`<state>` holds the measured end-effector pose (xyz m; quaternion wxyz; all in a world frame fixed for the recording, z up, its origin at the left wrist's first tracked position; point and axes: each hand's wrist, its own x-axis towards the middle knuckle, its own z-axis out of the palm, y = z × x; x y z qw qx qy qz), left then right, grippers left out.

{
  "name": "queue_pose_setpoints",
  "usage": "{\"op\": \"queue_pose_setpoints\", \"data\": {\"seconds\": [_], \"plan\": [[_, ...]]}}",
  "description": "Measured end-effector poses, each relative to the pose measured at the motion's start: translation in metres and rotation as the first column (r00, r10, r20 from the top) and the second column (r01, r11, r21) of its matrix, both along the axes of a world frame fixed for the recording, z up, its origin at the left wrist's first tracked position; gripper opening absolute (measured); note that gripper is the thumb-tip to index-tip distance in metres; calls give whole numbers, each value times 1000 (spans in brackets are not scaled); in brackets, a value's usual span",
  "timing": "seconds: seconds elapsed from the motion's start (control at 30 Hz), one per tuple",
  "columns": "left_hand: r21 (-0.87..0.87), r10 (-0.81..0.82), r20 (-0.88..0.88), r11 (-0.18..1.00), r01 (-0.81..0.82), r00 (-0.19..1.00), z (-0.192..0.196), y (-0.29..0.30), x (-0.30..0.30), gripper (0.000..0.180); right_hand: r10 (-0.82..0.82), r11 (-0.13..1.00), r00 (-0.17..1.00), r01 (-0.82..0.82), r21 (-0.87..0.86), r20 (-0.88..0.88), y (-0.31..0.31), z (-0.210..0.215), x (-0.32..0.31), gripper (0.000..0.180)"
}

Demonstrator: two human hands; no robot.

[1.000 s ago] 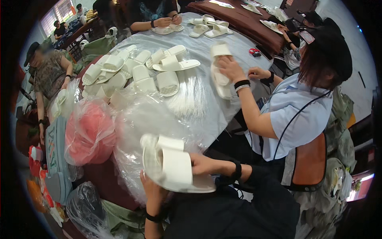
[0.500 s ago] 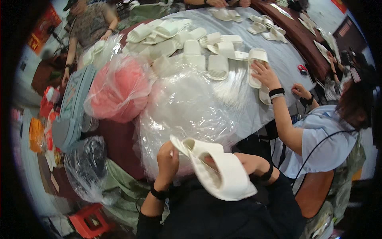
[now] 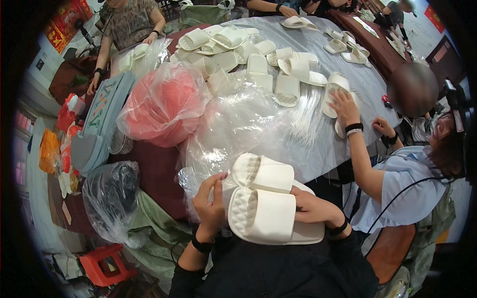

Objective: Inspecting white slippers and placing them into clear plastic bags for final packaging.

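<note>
While the right hand [image 3: 310, 208] holds a pair of white slippers [image 3: 266, 201] from the right side, its fingers closed around the edge of the stack, the left hand [image 3: 211, 198] is just beside the pair on the left. The left hand's fingers are bent and pinch a piece of clear plastic film [image 3: 233, 129]; I cannot tell if they also touch the slippers. The two slippers lie one on the other, the straps facing up, directly between the two hands and close to the person's body.

Beyond the hands, the plastic film spreads over a round table [image 3: 348, 74]. Further beyond the hands, many more white slippers [image 3: 258, 64] lie loose on the table top. Beyond the left hand and to its left stands a clear bag with pink things inside [image 3: 161, 107]. To the left of the left hand and lower, another clear bag with something dark in it [image 3: 112, 196] sits near the floor, and a small red stool [image 3: 102, 263] is below it.

To the right of the right hand sits another person in a light blue shirt [image 3: 402, 184], whose hand [image 3: 343, 107] presses on a slipper [image 3: 333, 92] on the table. A wrist with a dark band shows there. Far beyond the left hand, one more person [image 3: 129, 20] sits at the table's far side.
</note>
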<state>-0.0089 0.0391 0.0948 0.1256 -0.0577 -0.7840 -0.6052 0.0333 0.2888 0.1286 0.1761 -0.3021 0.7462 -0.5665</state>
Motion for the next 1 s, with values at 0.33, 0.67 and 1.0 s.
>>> {"op": "queue_pose_setpoints", "data": {"seconds": [0.33, 0.67, 1.0], "plan": [[-207, -219, -226, 963, 173, 949, -5, -5, 1, 15, -240, 944, 970, 229, 239, 19, -6, -9, 4, 44], [-502, -351, -402, 857, 117, 846, -8, 1, 5, 16, -399, 753, 753, 595, 282, -524, -30, -43, -2, 31], [-661, -602, -276, 685, 307, 749, -11, 20, -3, 6, -277, 651, 649, 669, 359, -708, -46, -53, -11, 27]]}}
